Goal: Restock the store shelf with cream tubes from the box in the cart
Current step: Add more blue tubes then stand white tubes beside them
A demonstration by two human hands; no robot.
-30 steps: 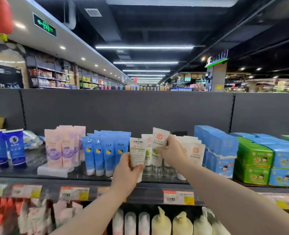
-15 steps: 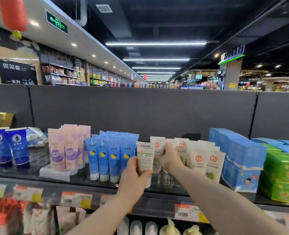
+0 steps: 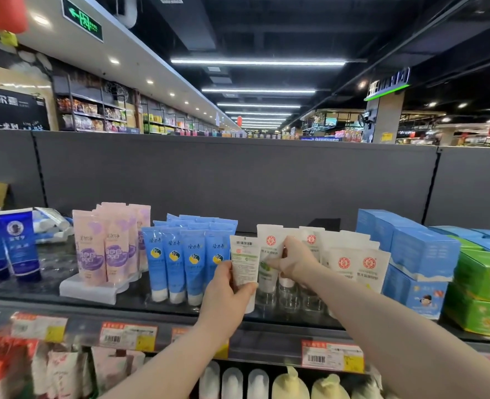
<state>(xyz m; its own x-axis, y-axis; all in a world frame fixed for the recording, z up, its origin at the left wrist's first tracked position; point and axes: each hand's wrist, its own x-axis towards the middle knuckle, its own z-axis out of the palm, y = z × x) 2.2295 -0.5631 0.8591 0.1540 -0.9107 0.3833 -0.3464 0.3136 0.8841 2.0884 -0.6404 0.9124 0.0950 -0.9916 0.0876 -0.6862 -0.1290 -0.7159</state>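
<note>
over the last 1 second my right hand (image 3: 297, 262) has brought its white cream tube (image 3: 269, 249) down from above the row. it is now seating the tube upright among the other white tubes (image 3: 356, 269) on the top shelf (image 3: 54, 263), thumb and fingers still pinching it. my left hand (image 3: 226, 296) grips a 2nd white tube (image 3: 243, 264) by its lower half, barcode side facing me, just in front of the row and beside the blue tubes (image 3: 177, 260). i judge 1 tube is almost placed and the 2nd goes in next, turned so its red logo faces out. the box and cart are out of view.
</note>
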